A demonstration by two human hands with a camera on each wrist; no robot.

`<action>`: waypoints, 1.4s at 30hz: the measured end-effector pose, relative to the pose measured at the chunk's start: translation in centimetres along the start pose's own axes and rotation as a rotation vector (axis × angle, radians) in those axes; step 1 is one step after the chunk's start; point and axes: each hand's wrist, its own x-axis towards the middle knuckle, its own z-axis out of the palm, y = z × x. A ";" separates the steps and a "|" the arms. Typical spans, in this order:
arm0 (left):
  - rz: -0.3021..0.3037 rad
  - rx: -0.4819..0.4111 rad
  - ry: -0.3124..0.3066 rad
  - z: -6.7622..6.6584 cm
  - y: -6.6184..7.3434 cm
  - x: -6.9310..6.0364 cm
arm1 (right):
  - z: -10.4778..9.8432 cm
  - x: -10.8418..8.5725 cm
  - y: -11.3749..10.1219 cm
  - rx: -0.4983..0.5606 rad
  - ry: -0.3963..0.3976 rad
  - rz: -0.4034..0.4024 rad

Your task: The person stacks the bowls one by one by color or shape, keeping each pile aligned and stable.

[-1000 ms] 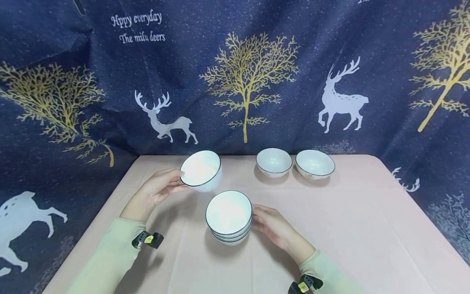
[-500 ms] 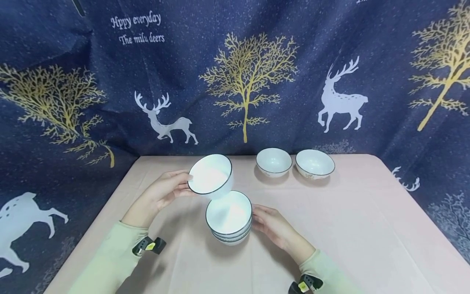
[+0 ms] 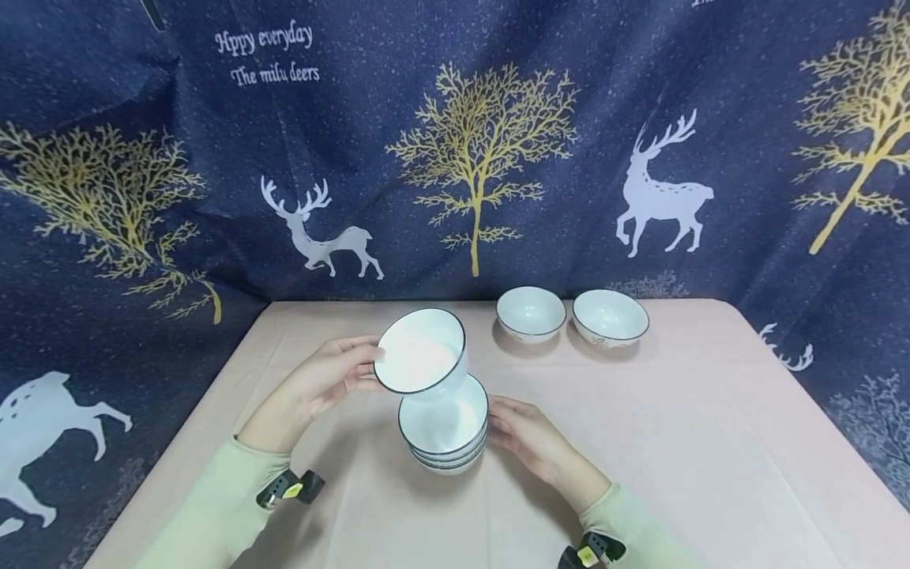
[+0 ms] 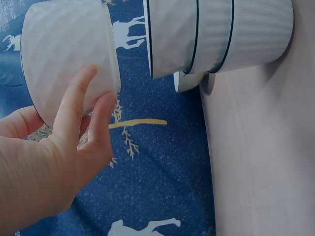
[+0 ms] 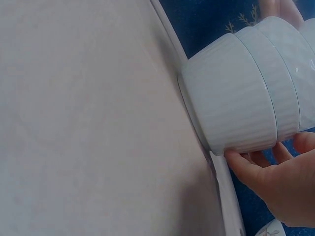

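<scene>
My left hand [image 3: 320, 385] pinches the side of a white dark-rimmed bowl [image 3: 419, 352], thumb at the rim and fingers beneath. That bowl is tilted and held above the back of a stack of similar bowls [image 3: 442, 423]. In the left wrist view the held bowl [image 4: 69, 59] hangs apart from the stack [image 4: 211, 37], with the left hand [image 4: 64, 157] around its lower side. My right hand [image 3: 533, 442] touches the stack's right side; the right wrist view shows the right hand's [image 5: 285, 182] fingertips against the ribbed walls of the stack [image 5: 236, 93].
Two more white bowls, one [image 3: 531, 314] beside the other [image 3: 610, 318], stand at the back right of the pink-covered table [image 3: 675, 427]. Behind the table hangs a dark blue cloth [image 3: 554, 47] with deer and trees on it.
My left hand has carried its bowl rightward and a little toward the front, from the stack's back left to over its back part. My right hand and the stack have stayed in place.
</scene>
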 end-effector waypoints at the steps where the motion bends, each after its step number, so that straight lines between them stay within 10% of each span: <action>1: -0.005 -0.002 -0.004 0.1 0.0 -0.1 | 0.0 0.0 0.0 0.000 -0.001 0.001; 20: -0.009 0.043 -0.100 1.0 -1.7 -0.5 | 0.0 0.0 0.0 -0.008 0.002 -0.001; 42: -0.043 0.154 -0.037 1.9 -2.4 -0.1 | 0.1 0.0 0.2 -0.008 0.021 0.008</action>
